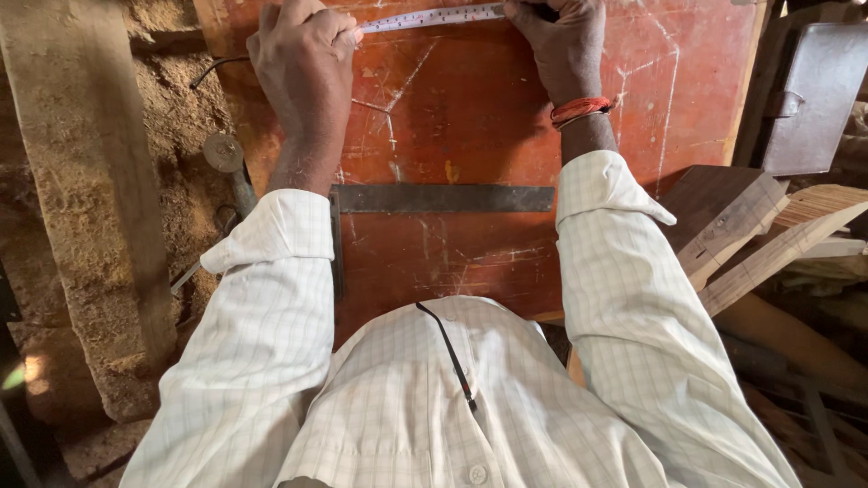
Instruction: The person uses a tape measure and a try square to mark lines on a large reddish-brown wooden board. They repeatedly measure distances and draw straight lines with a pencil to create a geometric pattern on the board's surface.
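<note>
A tape measure point(432, 16) is being stretched across the red board's point(470, 117) far edge, pinched by the left hand point(303, 54) and right hand point(561, 45); it should be kept taut and parallel to the steel square point(443, 199).

Sawdust point(172, 117) lies thick over the ground on the left, warm brown in dim light. A rough plank point(90, 199) runs lengthwise there, dusted with it. On the right, cut wood blocks point(732, 221) lie in a loose stack, and behind them a dark metal box point(809, 90) leans. Deep shadow fills the lower right corner.
</note>
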